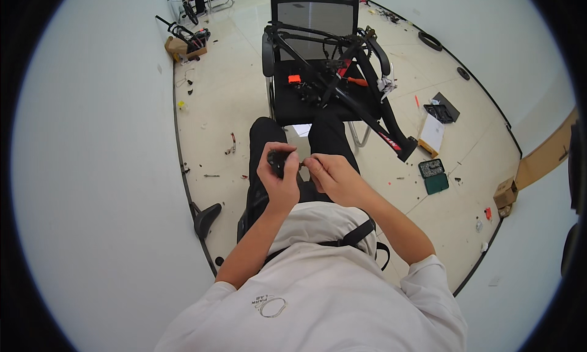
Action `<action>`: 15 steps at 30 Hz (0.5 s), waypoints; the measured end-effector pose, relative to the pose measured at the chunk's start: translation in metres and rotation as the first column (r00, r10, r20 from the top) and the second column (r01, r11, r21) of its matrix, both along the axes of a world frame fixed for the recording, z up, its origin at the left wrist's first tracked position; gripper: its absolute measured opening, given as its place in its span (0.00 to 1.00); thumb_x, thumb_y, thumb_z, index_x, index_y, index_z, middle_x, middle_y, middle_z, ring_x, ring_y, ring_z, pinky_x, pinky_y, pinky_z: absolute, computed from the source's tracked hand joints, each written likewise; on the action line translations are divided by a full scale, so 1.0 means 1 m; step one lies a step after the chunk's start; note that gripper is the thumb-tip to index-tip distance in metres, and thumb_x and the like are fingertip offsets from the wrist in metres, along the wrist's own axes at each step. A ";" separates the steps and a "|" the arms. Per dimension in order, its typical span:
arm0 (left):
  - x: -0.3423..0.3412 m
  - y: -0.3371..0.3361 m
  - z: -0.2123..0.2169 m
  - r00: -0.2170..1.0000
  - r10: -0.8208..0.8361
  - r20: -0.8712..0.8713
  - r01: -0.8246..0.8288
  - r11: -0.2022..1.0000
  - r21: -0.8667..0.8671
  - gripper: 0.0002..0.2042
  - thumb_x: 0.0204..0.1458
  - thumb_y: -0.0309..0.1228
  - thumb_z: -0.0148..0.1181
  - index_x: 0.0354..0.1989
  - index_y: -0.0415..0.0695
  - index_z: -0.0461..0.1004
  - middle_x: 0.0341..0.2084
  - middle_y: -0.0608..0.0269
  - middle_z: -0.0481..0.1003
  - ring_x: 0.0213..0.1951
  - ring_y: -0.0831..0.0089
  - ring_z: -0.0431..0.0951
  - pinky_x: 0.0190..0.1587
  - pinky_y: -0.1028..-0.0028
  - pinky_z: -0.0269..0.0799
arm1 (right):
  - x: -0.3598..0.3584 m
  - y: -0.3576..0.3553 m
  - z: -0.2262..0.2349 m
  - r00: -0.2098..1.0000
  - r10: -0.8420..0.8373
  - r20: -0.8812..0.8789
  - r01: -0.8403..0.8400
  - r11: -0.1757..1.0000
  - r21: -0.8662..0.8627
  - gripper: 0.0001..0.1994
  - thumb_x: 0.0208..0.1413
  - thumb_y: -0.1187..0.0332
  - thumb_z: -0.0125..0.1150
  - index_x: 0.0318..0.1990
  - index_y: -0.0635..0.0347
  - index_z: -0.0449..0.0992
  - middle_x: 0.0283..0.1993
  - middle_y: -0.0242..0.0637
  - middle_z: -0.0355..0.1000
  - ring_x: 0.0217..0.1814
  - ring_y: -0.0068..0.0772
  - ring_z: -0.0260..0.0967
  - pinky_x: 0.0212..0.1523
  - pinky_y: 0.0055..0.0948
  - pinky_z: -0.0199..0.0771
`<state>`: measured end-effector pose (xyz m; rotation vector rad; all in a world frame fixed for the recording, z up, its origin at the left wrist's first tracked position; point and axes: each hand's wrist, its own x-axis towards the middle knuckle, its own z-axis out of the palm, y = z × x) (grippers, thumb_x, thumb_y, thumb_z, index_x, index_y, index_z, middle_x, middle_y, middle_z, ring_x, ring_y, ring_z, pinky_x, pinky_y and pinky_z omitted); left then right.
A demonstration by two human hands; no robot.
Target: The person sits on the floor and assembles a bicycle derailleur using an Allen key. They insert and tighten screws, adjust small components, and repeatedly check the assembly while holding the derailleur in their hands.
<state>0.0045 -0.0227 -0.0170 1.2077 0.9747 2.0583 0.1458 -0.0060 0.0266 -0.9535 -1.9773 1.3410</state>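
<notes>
Above my lap, my left hand (278, 176) is closed around a small black part (277, 162) whose kind I cannot make out. Close beside it, my right hand (334, 176) pinches something thin and small at the left hand's thumb; the fingers hide most of it. Beyond my knees, a black bicycle frame (350, 101) lies across the seat and armrests of a black office chair (285, 111). An orange-handled tool (357, 81) and a small orange block (295, 79) are on the seat around the frame.
On the floor to the right are an opened green case (436, 184) of small parts, a white box (431, 133) and a dark tool case (441, 112). A bicycle saddle (208, 220) rests by the left wall. Farther off are a cardboard box with bicycle parts (194, 45) and a tyre (430, 41).
</notes>
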 end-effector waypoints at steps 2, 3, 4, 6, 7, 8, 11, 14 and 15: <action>-0.003 0.003 -0.003 0.977 0.103 -0.186 -0.078 0.987 0.137 0.04 0.54 0.26 0.54 0.34 0.38 0.70 0.26 0.66 0.71 0.27 0.82 0.69 0.29 0.81 0.66 | 0.002 0.002 -0.001 0.998 0.023 -0.061 -0.032 0.990 -0.139 0.19 0.69 0.62 0.45 0.30 0.68 0.70 0.18 0.37 0.65 0.18 0.26 0.60 0.21 0.28 0.62; -0.005 0.004 -0.004 0.949 0.163 -0.272 -0.106 0.972 0.211 0.04 0.55 0.26 0.53 0.35 0.37 0.70 0.28 0.64 0.72 0.28 0.82 0.69 0.29 0.81 0.66 | 0.002 0.004 -0.001 0.995 0.032 -0.093 -0.051 0.977 -0.207 0.18 0.68 0.62 0.45 0.29 0.68 0.69 0.18 0.36 0.65 0.18 0.25 0.61 0.21 0.28 0.62; -0.006 0.004 -0.003 0.963 0.110 -0.245 -0.075 0.986 0.147 0.04 0.54 0.26 0.54 0.34 0.37 0.70 0.26 0.66 0.71 0.27 0.83 0.69 0.29 0.81 0.66 | 0.001 0.003 -0.002 0.996 0.008 -0.086 -0.019 0.990 -0.138 0.18 0.68 0.62 0.46 0.30 0.67 0.69 0.18 0.37 0.66 0.17 0.25 0.61 0.21 0.28 0.62; -0.008 0.003 -0.001 0.984 0.011 -0.180 -0.008 1.000 0.019 0.04 0.53 0.25 0.55 0.32 0.38 0.71 0.23 0.69 0.70 0.26 0.84 0.69 0.29 0.82 0.66 | -0.002 -0.001 -0.003 0.996 -0.040 -0.076 0.040 0.999 0.001 0.16 0.68 0.64 0.47 0.30 0.67 0.69 0.18 0.38 0.66 0.17 0.26 0.61 0.21 0.28 0.62; -0.008 0.002 0.001 0.993 -0.039 -0.111 0.037 0.999 -0.012 0.04 0.54 0.26 0.55 0.32 0.38 0.71 0.24 0.69 0.70 0.26 0.84 0.69 0.28 0.82 0.66 | -0.002 -0.003 0.003 0.999 -0.034 -0.029 0.036 0.997 0.075 0.15 0.67 0.64 0.48 0.31 0.67 0.69 0.19 0.40 0.67 0.17 0.29 0.62 0.21 0.29 0.62; -0.008 0.002 0.005 0.995 -0.086 -0.041 0.084 0.996 -0.040 0.04 0.54 0.26 0.54 0.32 0.38 0.71 0.24 0.69 0.70 0.26 0.84 0.69 0.27 0.82 0.66 | -0.002 -0.006 0.012 0.999 -0.030 0.017 0.028 0.989 0.149 0.13 0.67 0.65 0.49 0.32 0.66 0.69 0.19 0.41 0.68 0.17 0.31 0.63 0.21 0.29 0.62; -0.014 0.004 0.009 0.953 -0.263 0.153 0.283 0.951 -0.129 0.06 0.56 0.29 0.53 0.32 0.38 0.72 0.24 0.69 0.70 0.25 0.85 0.69 0.25 0.82 0.66 | -0.001 -0.003 0.013 1.000 0.005 0.022 -0.013 0.931 0.365 0.10 0.65 0.66 0.52 0.36 0.65 0.68 0.22 0.44 0.72 0.18 0.39 0.67 0.21 0.32 0.63; -0.015 0.002 0.017 0.854 -0.403 0.329 0.482 0.851 -0.210 0.08 0.56 0.31 0.52 0.32 0.39 0.71 0.23 0.67 0.70 0.23 0.82 0.69 0.22 0.80 0.65 | 0.006 0.001 0.015 0.994 0.052 0.092 -0.094 0.832 0.546 0.09 0.63 0.66 0.54 0.38 0.63 0.68 0.23 0.44 0.73 0.20 0.44 0.69 0.21 0.36 0.64; -0.013 0.000 0.025 0.810 -0.435 0.393 0.549 0.799 -0.245 0.08 0.56 0.32 0.51 0.33 0.40 0.71 0.23 0.66 0.70 0.23 0.80 0.68 0.22 0.79 0.64 | 0.009 0.003 0.018 0.989 0.062 0.136 -0.132 0.791 0.597 0.09 0.62 0.66 0.55 0.39 0.63 0.68 0.23 0.43 0.73 0.21 0.46 0.70 0.21 0.37 0.65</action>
